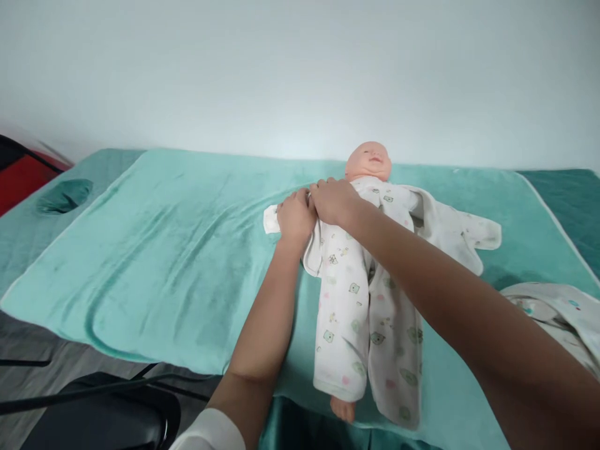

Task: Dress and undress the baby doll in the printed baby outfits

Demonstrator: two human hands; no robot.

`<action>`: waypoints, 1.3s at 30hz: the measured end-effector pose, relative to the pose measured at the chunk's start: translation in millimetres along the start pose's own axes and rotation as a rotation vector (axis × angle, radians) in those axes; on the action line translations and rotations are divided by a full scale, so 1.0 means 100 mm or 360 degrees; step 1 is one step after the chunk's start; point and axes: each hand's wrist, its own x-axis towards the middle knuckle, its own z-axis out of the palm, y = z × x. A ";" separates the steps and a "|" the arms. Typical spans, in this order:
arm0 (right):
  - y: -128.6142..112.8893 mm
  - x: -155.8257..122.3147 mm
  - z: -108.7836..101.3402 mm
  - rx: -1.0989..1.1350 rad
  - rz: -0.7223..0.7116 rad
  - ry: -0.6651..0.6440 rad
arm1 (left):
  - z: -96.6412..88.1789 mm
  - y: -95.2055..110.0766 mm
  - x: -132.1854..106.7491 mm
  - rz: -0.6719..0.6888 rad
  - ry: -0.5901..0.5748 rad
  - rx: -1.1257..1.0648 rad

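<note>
A baby doll (370, 159) lies on its back on a green plush blanket (187, 250), its head toward the wall. It wears a white patterned romper (344, 312), and one bare foot shows below the leg. My left hand (296, 219) is closed around the sleeve on the left side, with the white cuff (270, 220) sticking out past it. Right beside it, my right hand (332, 200) grips the same sleeve closer to the doll's shoulder. The fingertips of both hands are partly hidden. The other sleeve (482, 232) lies spread out flat to the right.
Crumpled white patterned cloth (557, 306) lies at the right edge of the bed. The bed has a face hole (65, 195) at its left end. A white wall (300, 75) rises behind. A black stool or chair (103, 412) stands at lower left.
</note>
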 end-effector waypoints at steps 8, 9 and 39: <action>0.07 0.15 0.10 -0.0065 -0.0072 -0.0084 | 0.02 -0.03 0.01 -0.0040 0.0039 -0.0073; 0.08 0.11 0.07 -0.0087 -0.0077 -0.0058 | 0.03 -0.04 -0.01 -0.0034 0.0076 -0.0105; 0.20 -0.29 -0.06 -0.0066 -0.0007 -0.0051 | -0.03 -0.14 -0.35 0.0358 0.0108 -0.0010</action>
